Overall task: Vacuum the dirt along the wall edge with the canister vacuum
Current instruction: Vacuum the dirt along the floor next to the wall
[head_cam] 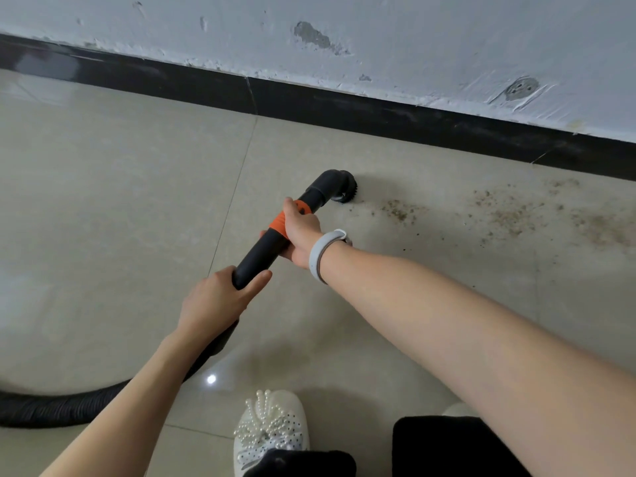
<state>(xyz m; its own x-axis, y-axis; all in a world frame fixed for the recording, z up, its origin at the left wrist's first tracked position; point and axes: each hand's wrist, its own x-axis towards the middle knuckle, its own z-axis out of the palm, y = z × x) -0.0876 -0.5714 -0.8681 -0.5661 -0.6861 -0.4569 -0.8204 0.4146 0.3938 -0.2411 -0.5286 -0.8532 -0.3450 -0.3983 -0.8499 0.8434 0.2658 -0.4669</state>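
Note:
A black vacuum wand (261, 249) with an orange band runs up from the lower left to a round brush nozzle (340, 189) resting on the beige tile floor. My right hand (299, 232) grips the wand at the orange band. My left hand (216, 301) grips the lower end of the wand, where the ribbed black hose (51, 407) joins. Brown dirt (499, 211) is scattered on the tiles to the right of the nozzle, close to the black baseboard (378, 111). The canister itself is out of view.
A chipped white wall (344, 39) rises above the baseboard. My white beaded shoe (272, 425) and black trouser legs (447, 445) are at the bottom edge. The hose curves off the left edge.

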